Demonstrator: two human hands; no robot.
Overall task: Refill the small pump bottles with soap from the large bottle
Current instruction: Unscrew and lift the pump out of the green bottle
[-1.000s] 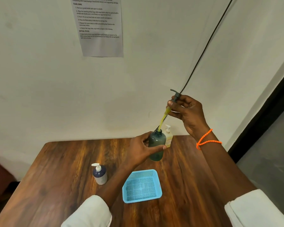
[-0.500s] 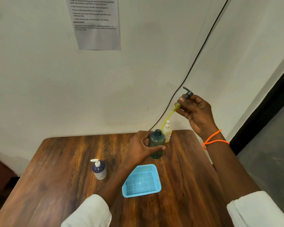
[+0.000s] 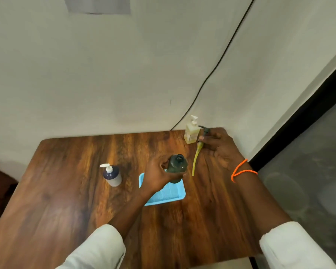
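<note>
Brown wood grain, blue basket, green, navy and yellow bottles.

Table [image 3: 66, 191] in warm brown with darker streaked grain running front to back. Basket [image 3: 171, 193] bright light blue, fine mesh pattern on its floor. Open bottle [image 3: 177, 167] dark translucent green. Pump [image 3: 203, 132] dark grey at the head, yellow-green along its tube [image 3: 195, 162]. Left bottle [image 3: 112, 174] navy above, pale grey-white below, white pump. Far bottle [image 3: 191, 131] pale yellow, white pump. Wristband [image 3: 241, 169] vivid orange, beaded. Sleeves [image 3: 97, 249] off-white. Wall [image 3: 85, 74] plain cream, crossed by a thin black cable [image 3: 221, 55]. Paper [image 3: 97, 5] grey-white at the top edge.
</note>
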